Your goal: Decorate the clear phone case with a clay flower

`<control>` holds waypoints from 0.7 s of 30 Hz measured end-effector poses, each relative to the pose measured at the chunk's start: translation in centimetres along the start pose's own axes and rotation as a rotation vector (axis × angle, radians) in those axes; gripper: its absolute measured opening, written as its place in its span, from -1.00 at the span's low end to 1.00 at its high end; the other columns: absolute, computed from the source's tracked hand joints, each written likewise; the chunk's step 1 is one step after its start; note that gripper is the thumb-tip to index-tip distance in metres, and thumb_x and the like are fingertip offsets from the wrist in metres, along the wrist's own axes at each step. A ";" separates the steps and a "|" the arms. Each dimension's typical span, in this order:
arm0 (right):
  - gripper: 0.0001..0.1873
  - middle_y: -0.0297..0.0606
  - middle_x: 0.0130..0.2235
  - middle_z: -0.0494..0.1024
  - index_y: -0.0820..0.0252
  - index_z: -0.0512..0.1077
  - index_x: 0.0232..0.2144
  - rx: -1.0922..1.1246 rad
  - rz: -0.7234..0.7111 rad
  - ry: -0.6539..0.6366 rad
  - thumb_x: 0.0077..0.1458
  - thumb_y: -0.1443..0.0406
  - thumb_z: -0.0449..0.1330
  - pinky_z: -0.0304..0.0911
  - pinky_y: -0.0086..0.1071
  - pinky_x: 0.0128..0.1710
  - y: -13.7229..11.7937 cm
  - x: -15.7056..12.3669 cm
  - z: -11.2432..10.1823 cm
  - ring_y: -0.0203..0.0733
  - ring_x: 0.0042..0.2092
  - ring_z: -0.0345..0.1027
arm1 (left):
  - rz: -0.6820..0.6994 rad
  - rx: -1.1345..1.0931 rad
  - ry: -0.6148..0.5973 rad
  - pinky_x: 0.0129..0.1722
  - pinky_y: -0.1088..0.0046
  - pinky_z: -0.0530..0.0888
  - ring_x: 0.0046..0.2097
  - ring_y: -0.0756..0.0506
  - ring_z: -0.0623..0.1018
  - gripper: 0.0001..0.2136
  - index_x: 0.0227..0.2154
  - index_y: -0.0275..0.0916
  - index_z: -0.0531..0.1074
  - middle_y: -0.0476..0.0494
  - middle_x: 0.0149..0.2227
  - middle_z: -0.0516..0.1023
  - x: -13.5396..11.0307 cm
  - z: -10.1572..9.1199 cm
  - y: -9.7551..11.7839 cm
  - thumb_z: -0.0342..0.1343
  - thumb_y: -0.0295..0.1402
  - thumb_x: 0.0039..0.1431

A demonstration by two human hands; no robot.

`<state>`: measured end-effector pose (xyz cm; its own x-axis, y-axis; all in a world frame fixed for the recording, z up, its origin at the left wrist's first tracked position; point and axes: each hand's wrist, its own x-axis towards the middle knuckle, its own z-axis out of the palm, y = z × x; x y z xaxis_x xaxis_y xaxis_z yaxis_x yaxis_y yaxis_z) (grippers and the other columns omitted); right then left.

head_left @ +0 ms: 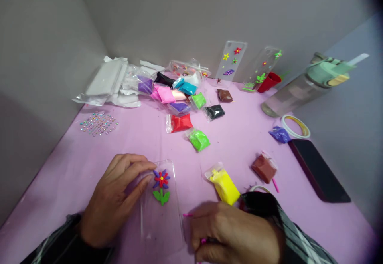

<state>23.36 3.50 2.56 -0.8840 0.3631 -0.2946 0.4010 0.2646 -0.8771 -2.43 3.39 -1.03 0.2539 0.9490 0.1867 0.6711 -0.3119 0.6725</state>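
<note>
A clear phone case [167,232] lies on the table in front of me. On it sits a clay flower [161,179] with red and purple petals, a yellow centre and a green clay stem with two leaves [162,196]. My left hand [115,198] is at the case's upper left edge, thumb and fingertips bent against it beside the flower. To the right of the case, my right hand [233,232] is closed around a thin pink clay tool [187,215], whose tip sticks out towards the case. Its fingers hide most of the tool.
Near my right hand lie yellow clay [226,186], brown clay [264,168] and a black phone [318,170]. Several clay packets [181,123] and a rhinestone sheet [99,124] lie further back. A bottle [296,90], a red cup [269,82] and decorated cases [231,62] stand by the wall.
</note>
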 end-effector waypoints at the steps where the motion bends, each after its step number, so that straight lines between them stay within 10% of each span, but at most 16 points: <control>1: -0.86 -0.21 -0.34 0.52 0.31 0.51 -0.37 0.055 0.000 0.025 0.21 0.36 0.18 0.24 -0.50 -0.21 -0.1 -0.1 -0.1 -0.27 -0.24 0.37 | -0.022 -0.008 0.028 0.00 0.20 0.35 0.00 -0.20 0.41 -0.85 -0.11 -0.03 0.44 -0.07 -0.12 0.48 0.0 -0.1 0.1 0.07 -0.28 0.28; 7: -0.67 -0.35 -0.52 0.43 0.30 0.48 -0.45 0.627 0.234 0.332 0.11 0.11 0.30 0.05 -0.55 -0.53 -1.0 -0.9 -0.5 -0.43 -0.53 0.13 | -0.291 -0.273 0.031 -0.16 0.34 0.47 -0.14 -0.14 0.53 -0.84 -0.18 -0.02 0.45 0.01 -0.21 0.56 -0.5 -0.4 1.2 0.05 -0.16 0.26; 16: -0.68 -0.34 -0.54 0.48 0.29 0.45 -0.48 0.775 0.167 0.659 0.05 0.13 0.35 0.12 -0.48 -0.41 -1.2 -0.1 0.0 -0.38 -0.47 0.23 | -0.192 -0.440 -0.695 -0.42 0.52 0.30 -0.40 -0.01 0.43 -0.80 -0.38 -0.10 0.48 0.08 -0.44 0.47 -1.4 -0.7 3.3 0.13 -0.11 0.20; 21: -0.70 -0.37 -0.54 0.45 0.29 0.43 -0.45 0.744 0.131 0.666 0.12 0.15 0.30 0.12 -0.48 -0.40 -1.2 0.3 0.4 -0.39 -0.47 0.22 | -0.186 -0.387 -0.773 -0.41 0.52 0.26 -0.39 0.00 0.39 -0.78 -0.48 -0.18 0.37 0.06 -0.43 0.43 -1.7 -0.9 3.9 0.00 -0.27 0.26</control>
<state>22.54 2.89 3.37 -0.4378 0.8350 -0.3332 0.0323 -0.3558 -0.9340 -0.83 0.63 1.91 0.6585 0.6425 -0.3919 0.5010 0.0144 0.8654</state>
